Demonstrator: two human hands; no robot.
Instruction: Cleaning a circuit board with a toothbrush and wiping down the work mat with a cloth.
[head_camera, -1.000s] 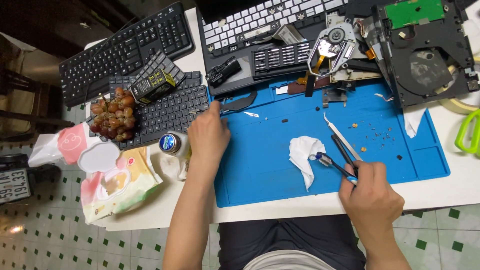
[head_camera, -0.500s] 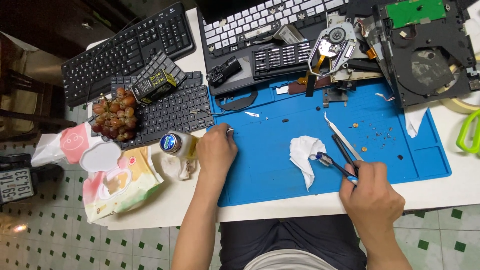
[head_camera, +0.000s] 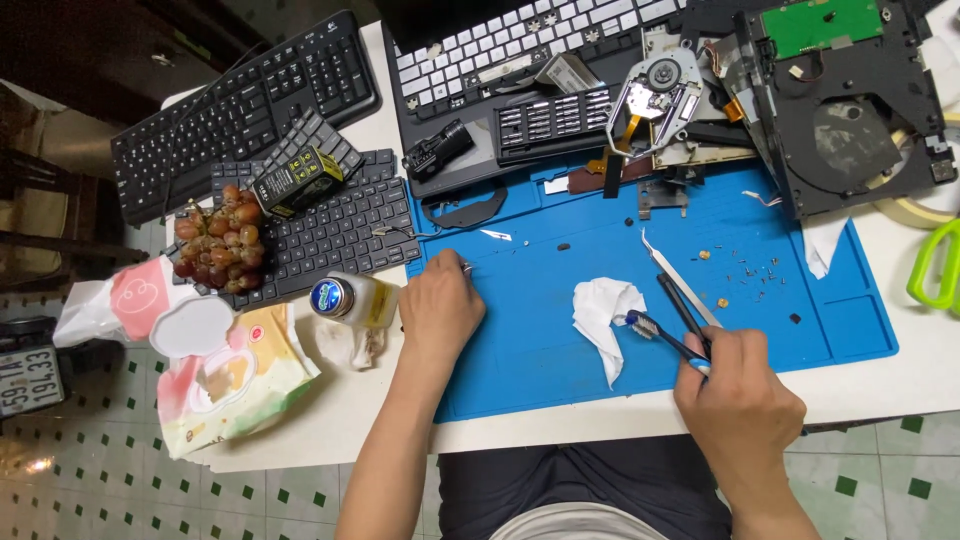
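My left hand (head_camera: 440, 308) rests on the left edge of the blue work mat (head_camera: 520, 365), fingers curled, with a small metal part (head_camera: 466, 267) at its fingertips. My right hand (head_camera: 742, 400) is at the mat's front edge, closed on a blue-handled toothbrush (head_camera: 645, 330) whose bristles touch a crumpled white tissue (head_camera: 600, 310). Black tweezers (head_camera: 682, 310) run from under that hand. Silver tweezers (head_camera: 665, 270) lie beside them on the mat.
A small blue-capped bottle (head_camera: 348, 298) lies left of my left hand. Grapes (head_camera: 215, 245) sit on a loose keyboard (head_camera: 330, 230). A wipes pack (head_camera: 235, 375) is front left, a dismantled disc drive (head_camera: 845, 125) back right, green scissors (head_camera: 935, 265) far right. Tiny screws (head_camera: 750, 268) dot the mat.
My left hand has drawn back from the keyboard at the mat's top left toward me, now with a small metal part at its fingertips. My right hand has stayed put.
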